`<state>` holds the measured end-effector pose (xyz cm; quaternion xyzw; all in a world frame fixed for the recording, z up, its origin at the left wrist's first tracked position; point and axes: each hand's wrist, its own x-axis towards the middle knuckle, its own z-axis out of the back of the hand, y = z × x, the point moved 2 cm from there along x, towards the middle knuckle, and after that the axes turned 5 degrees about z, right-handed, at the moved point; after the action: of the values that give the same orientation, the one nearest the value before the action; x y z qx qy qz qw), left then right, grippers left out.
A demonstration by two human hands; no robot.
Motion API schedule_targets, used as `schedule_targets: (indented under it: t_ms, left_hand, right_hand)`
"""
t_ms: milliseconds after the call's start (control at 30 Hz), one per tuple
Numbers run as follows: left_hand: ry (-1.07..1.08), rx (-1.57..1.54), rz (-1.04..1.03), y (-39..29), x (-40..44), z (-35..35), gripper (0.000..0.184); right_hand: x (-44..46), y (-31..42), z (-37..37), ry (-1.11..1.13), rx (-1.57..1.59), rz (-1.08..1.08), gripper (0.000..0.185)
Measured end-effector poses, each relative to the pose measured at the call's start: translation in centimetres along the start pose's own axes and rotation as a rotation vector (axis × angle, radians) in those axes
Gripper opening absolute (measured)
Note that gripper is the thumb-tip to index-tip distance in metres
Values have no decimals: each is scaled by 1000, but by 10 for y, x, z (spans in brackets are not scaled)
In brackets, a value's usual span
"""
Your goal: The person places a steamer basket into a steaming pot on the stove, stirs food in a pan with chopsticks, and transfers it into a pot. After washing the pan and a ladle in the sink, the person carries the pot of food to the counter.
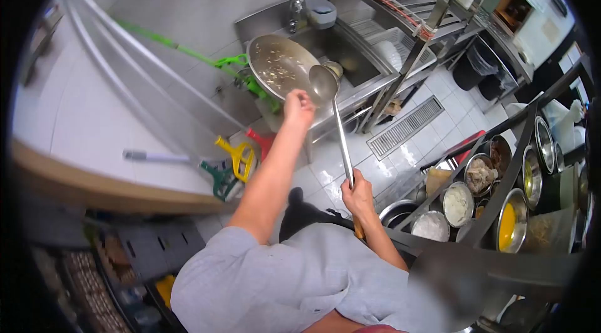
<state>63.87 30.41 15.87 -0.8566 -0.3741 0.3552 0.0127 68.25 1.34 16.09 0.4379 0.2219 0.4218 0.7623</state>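
Observation:
My left hand (299, 109) reaches forward, its fingers closed at the near edge of a metal wok (266, 60). Exactly where it grips is hidden. The wok is tilted beside the sink, and small pale food bits stick to its inner surface. In my right hand (359, 197) is a long-handled metal ladle (341, 135), held near the wooden end of its handle. The bowl of the ladle points away from me, close to the right rim of the wok.
Behind the wok is a steel sink (335, 51) with a tap (296, 12). Green-handled (206, 57), yellow (240, 156) and red cleaning tools stand at left. A floor drain (405, 127) lies ahead. A rack at right holds several metal bowls, one with yellow liquid (508, 225).

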Motion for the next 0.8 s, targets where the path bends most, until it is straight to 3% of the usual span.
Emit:
schedule_targets:
  t_ms: [100, 233, 300, 367, 400, 467, 567, 633, 667, 733, 800]
  left_hand:
    - [-36, -5, 60, -35, 80, -27, 12]
    - [-159, 75, -12, -51, 176, -41, 9]
    - [-302, 109, -182, -48, 227, -35, 10]
    - [-415, 154, -204, -29, 282, -23, 2]
    - [-528, 201, -238, -21, 301, -18, 11]
    - [-601, 278, -222, -11, 307, -23, 17]
    - [-701, 296, -176, 13, 318, -39, 30]
    - [-792, 48, -231, 27, 352, -26, 24]
    - [-713, -2, -212, 29, 335, -40, 10]
    - [-701, -16, -179, 40, 359, -24, 4]
    - [-693, -48, -150, 44, 361, -3, 8]
  right_hand:
    - [54, 0, -15, -41, -48, -85, 34]
    - [104, -2, -25, -138, -115, -133, 30]
    - [121, -5, -27, -162, -126, -175, 33]
    - [145, -9, -26, -168, -131, -197, 33]
    - [157, -9, -23, -150, -140, -198, 33]
    - [182, -11, -14, -86, -111, -340, 33]
    - [218, -44, 2, -28, -126, -336, 34]
    - [245, -60, 19, 9, -116, -354, 35]
    - [257, -66, 27, 26, -116, -358, 35]
    - [286, -81, 44, 51, -109, -369, 35]
    - [313, -98, 62, 150, -110, -372, 35]
